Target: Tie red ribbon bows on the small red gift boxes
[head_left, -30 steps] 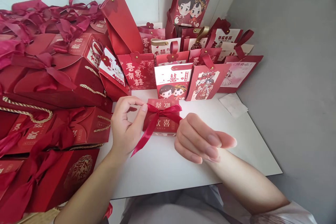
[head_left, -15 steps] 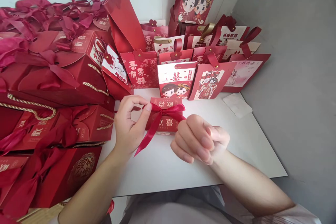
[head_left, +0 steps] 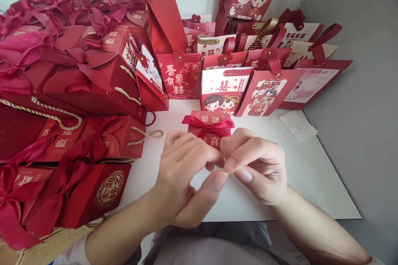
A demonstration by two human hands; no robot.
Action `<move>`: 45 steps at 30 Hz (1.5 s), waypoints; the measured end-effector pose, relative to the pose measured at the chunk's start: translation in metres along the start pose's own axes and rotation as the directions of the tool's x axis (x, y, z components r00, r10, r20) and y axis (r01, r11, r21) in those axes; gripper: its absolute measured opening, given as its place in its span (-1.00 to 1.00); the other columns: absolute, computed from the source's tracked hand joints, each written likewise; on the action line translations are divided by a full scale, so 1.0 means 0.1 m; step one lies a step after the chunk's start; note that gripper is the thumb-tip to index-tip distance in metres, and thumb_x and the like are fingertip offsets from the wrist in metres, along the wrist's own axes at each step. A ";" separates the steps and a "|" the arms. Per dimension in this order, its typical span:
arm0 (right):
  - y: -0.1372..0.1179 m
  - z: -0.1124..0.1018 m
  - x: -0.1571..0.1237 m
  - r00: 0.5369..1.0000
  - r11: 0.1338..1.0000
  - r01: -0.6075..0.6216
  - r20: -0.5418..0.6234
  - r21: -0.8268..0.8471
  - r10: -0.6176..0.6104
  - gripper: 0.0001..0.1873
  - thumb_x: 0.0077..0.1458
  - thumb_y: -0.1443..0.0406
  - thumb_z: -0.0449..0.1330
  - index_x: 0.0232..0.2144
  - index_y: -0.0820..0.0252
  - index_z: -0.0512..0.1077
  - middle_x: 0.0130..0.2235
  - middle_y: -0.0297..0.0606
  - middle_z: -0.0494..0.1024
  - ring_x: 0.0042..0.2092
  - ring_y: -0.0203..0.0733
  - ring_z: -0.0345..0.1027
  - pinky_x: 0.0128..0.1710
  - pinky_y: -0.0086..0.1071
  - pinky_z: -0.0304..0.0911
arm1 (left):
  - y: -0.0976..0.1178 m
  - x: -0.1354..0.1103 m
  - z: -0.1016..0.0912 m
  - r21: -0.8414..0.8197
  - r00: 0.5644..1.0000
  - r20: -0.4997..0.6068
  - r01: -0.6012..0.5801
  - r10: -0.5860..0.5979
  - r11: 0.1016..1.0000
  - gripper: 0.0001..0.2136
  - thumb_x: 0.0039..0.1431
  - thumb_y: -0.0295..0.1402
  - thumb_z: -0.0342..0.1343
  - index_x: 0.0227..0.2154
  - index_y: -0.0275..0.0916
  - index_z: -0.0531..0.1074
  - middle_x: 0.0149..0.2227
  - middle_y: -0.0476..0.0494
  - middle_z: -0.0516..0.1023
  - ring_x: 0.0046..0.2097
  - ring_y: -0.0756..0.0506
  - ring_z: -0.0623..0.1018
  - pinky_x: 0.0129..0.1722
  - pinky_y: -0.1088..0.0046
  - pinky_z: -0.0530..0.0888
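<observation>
A small red gift box (head_left: 207,134) with gold characters stands on the white table (head_left: 314,174), a red ribbon bow (head_left: 207,123) tied across its top. My left hand (head_left: 183,174) and my right hand (head_left: 259,165) meet just in front of the box. Both are closed in a pinch, fingertips touching each other below the bow. The ribbon's tails run down into the pinched fingers and are hidden by them. The lower front of the box is covered by my fingers.
Stacks of red boxes with ribbons and gold cord handles (head_left: 77,103) fill the left side. Several red paper gift bags (head_left: 224,91) stand in rows behind the small box, up to the wall. A white paper scrap (head_left: 297,124) lies at the right by the table edge.
The ribbon's loose tail no longer hangs in view. Both hands came down and together in front of the box, the left leaving the bow's loop. The view shifted right.
</observation>
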State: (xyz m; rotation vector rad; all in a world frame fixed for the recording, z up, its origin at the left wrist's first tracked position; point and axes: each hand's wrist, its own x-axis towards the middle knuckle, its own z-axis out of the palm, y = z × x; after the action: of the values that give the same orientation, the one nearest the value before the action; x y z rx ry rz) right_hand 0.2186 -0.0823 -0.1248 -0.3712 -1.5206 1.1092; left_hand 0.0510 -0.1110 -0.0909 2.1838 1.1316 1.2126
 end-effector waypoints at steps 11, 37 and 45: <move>0.06 0.00 0.03 1.000 0.992 0.011 0.025 -0.125 -0.008 -0.86 0.17 0.44 0.22 -0.28 0.13 0.54 -0.40 -0.30 0.46 -0.46 -0.29 0.35 -0.51 -0.38 0.34 | -0.13 0.04 0.05 -0.103 0.999 -0.003 -0.032 0.032 0.994 -0.94 0.12 -0.44 -0.02 -0.43 -0.21 0.33 -0.53 0.03 0.40 -0.49 -0.02 0.33 -0.27 0.24 0.20; 0.05 -0.04 0.03 0.987 0.979 -0.136 0.068 -0.152 0.148 -0.87 0.17 0.47 0.19 -0.36 0.15 0.43 -0.43 -0.36 0.43 -0.39 -0.30 0.28 -0.41 -0.38 0.21 | -0.28 0.04 0.08 -0.395 0.962 0.203 0.252 -0.184 0.883 -0.76 0.27 -0.32 -0.04 -0.53 -0.21 0.26 -0.55 0.03 0.37 -0.43 -0.03 0.36 -0.22 0.26 0.24; 0.06 -0.05 0.02 0.980 0.973 -0.180 0.061 -0.146 0.191 -0.87 0.18 0.45 0.19 -0.38 0.15 0.41 -0.44 -0.36 0.39 -0.41 -0.30 0.24 -0.43 -0.38 0.18 | -0.28 0.06 0.08 -0.385 0.967 0.199 0.229 -0.162 0.894 -0.80 0.24 -0.36 -0.01 -0.51 -0.21 0.27 -0.54 0.06 0.33 -0.45 -0.01 0.31 -0.23 0.28 0.23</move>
State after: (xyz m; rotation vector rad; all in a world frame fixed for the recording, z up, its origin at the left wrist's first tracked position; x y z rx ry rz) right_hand 0.2205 -0.0758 -0.1294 -0.5843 -1.6605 1.1753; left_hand 0.0464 -0.0889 -0.1108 1.7719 0.9113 1.0500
